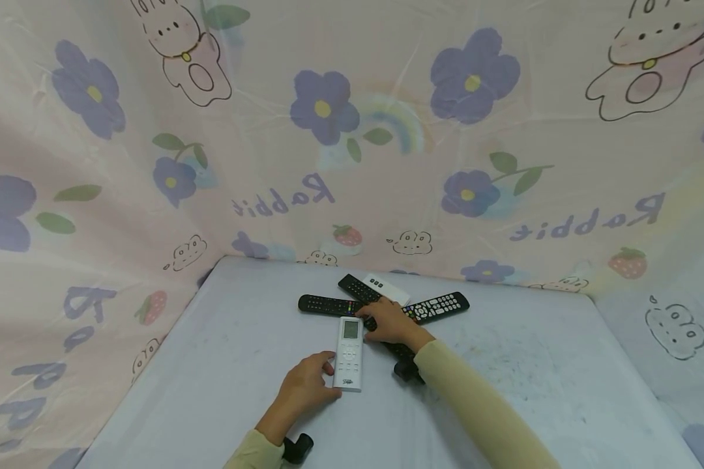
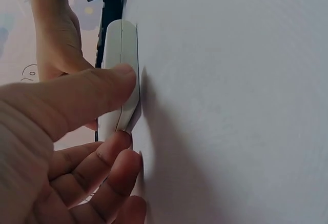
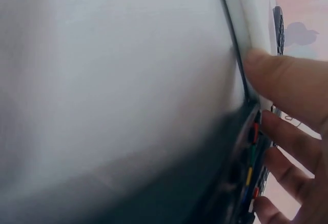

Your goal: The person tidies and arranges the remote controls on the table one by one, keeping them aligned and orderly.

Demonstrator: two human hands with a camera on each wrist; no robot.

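A white air-conditioner remote (image 1: 349,365) with a small grey screen lies upright-facing on the white table, screen end away from me. My left hand (image 1: 305,389) grips its lower left corner, thumb at the bottom end and curled fingers along the left side. At the upper right corner, my right hand (image 1: 389,322) pinches it, thumb on the right side and fingertips by the top end. The left wrist view shows my left thumb (image 2: 115,88) against the remote's edge. Black remotes lie under and around my right hand, partly hidden by it.
One black remote (image 1: 324,305) points left, another (image 1: 442,305) right, and a third (image 1: 354,285) runs diagonally across the pile. Behind them lies a second white remote (image 1: 392,290). A patterned curtain (image 1: 381,189) rises past the table's (image 1: 240,365) back edge and sides.
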